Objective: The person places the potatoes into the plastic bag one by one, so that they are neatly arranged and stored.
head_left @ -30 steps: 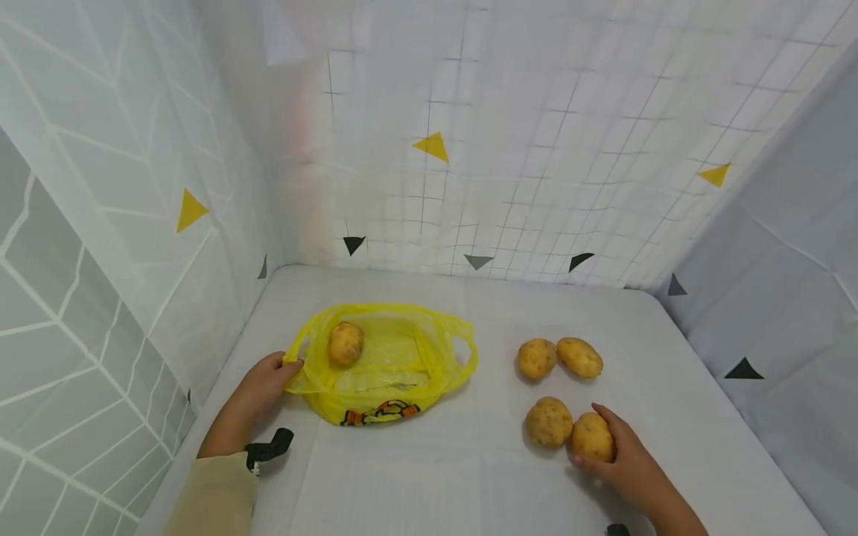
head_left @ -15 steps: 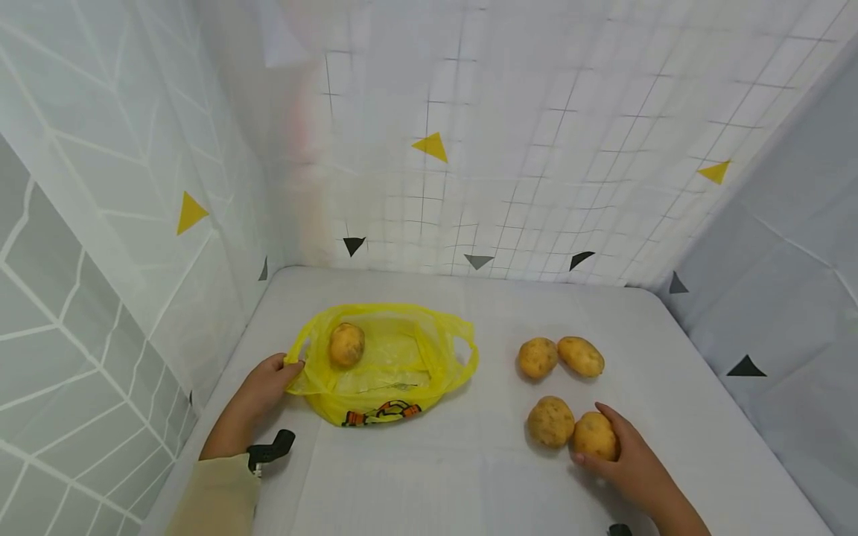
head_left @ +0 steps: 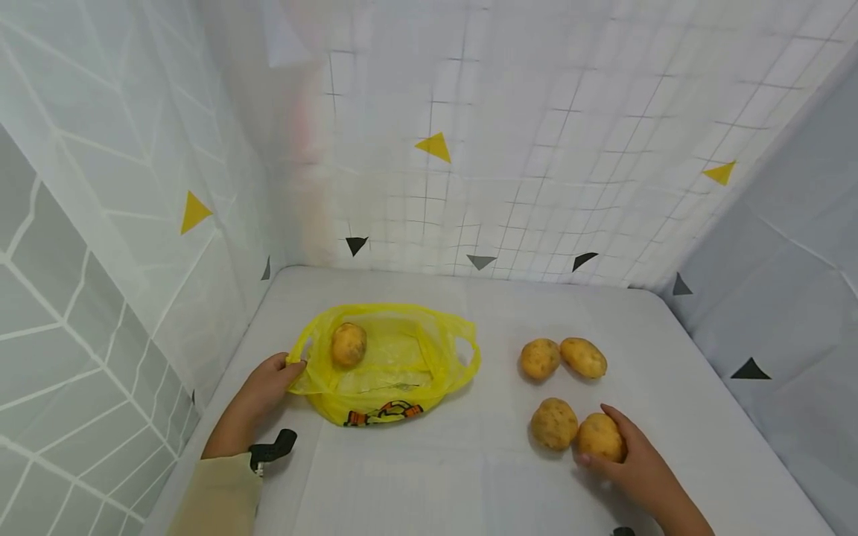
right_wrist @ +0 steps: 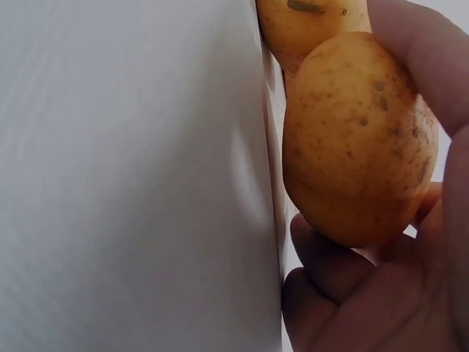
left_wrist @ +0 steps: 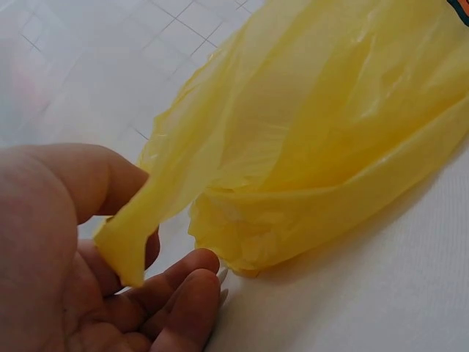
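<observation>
A yellow plastic bag point(head_left: 395, 380) lies with its mouth spread wide, and one potato point(head_left: 349, 344) rests inside at its left. My left hand point(head_left: 268, 383) pinches the bag's left handle; the left wrist view shows the handle strip point(left_wrist: 135, 242) between thumb and fingers. At the right, my right hand point(head_left: 633, 461) grips a potato point(head_left: 601, 438) low at the table, thumb on one side and fingers on the other. Another potato point(head_left: 554, 424) sits right beside the gripped one. In the right wrist view the held potato point(right_wrist: 359, 139) fills the hand.
Two more potatoes point(head_left: 540, 359) lie side by side farther back on the white table point(head_left: 402, 484). White patterned sheets point(head_left: 375, 149) hang behind and on both sides. The bag's other handle point(head_left: 469, 350) loops out toward the potatoes.
Almost nothing differs. The whole head view has shifted very slightly; both hands keep their holds on the bag handle and the potato.
</observation>
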